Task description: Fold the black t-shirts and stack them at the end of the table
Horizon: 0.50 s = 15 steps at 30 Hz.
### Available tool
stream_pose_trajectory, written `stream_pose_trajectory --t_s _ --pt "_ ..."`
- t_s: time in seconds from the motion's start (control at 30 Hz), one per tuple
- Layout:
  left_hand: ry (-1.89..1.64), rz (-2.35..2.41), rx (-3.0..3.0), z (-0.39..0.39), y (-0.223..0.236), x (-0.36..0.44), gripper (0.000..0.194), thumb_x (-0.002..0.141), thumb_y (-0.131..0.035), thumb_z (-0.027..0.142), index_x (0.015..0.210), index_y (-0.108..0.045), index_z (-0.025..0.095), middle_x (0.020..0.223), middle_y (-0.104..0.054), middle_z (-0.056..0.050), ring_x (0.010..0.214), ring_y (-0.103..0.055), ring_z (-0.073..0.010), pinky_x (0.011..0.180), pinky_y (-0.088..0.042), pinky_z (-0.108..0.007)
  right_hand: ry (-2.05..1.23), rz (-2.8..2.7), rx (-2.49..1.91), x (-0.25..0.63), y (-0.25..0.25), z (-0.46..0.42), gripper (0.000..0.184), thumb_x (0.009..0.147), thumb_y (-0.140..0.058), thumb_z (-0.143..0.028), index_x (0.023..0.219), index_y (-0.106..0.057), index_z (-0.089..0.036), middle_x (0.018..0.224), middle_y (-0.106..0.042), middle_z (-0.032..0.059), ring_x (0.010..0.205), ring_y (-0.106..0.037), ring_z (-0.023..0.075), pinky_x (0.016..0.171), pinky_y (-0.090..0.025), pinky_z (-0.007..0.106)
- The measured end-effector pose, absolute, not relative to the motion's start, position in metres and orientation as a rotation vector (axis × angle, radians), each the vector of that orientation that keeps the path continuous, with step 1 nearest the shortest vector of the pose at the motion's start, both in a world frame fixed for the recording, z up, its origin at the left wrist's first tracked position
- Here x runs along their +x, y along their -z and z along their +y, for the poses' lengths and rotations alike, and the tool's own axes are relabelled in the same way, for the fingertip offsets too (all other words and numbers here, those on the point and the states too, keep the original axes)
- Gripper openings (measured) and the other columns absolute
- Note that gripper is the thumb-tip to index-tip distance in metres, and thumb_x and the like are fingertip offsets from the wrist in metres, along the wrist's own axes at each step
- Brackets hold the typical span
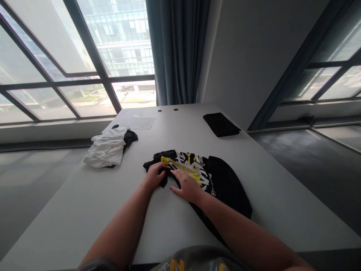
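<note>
Table, white, beneath black shirt; blue curtain, windows beyond

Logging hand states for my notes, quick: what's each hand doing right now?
Left hand: curled over the black shirt; whether it grips the cloth cannot be told.
Right hand: open, resting on the same shirt.

Black garment: small white print right of the right hand begins "E", remainder illegible; large white-yellow lettering beyond, undeciphered. Wearer's shirt, below the grip: orange "2" or "Z".
</note>
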State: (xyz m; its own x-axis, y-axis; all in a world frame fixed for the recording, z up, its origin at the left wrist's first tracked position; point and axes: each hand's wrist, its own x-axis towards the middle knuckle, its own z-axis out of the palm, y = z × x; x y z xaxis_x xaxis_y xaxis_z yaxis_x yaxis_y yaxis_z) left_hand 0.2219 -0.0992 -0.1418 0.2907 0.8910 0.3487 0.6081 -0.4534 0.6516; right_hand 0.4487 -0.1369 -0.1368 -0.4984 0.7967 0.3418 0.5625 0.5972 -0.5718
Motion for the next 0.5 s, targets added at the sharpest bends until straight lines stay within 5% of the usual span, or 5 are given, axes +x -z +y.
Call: stream_pose_trajectory --t_s 0.17,0.33,0.5 --pt "-1.197 1.298 2.079 -0.095 0.142 0.224 0.008 0.086 -0.059 0.022 0.092 -0.064 0.021 0.113 -0.064 -0.008 0.110 -0.063 -0.0226 0.103 -0.052 -0.040 -0.462 -2.205 -1.149 0.433 0.154 -0.128 0.069 0.087 -0.074 -0.039 0.149 -0.054 -0.018 0.132 -0.068 0.0171 0.121 -0.062 0.0357 0.106 -0.049 0.053" --pt "-1.240 1.406 2.034 -0.099 0.141 0.217 0.012 0.084 -0.063 0.025 0.096 -0.061 0.022 0.103 -0.064 -0.005 0.104 -0.062 -0.0227 0.099 -0.052 -0.041 -0.510 -2.187 -1.098 0.431 0.148 -0.109 0.022 0.095 -0.065 -0.036 0.106 -0.074 -0.019 0.099 -0.075 0.0104 0.096 -0.068 0.0285 0.090 -0.052 0.041" --pt "-1.098 1.361 2.125 -0.101 0.132 0.203 0.027 0.087 -0.066 0.030 0.114 -0.064 0.024 0.122 -0.069 -0.008 0.121 -0.061 -0.0257 0.111 -0.047 -0.046 -0.861 -2.066 -0.991 0.442 0.139 -0.100 0.026 0.099 -0.056 -0.037 0.085 -0.073 -0.023 0.074 -0.068 0.0006 0.070 -0.062 0.0185 0.067 -0.048 0.028"
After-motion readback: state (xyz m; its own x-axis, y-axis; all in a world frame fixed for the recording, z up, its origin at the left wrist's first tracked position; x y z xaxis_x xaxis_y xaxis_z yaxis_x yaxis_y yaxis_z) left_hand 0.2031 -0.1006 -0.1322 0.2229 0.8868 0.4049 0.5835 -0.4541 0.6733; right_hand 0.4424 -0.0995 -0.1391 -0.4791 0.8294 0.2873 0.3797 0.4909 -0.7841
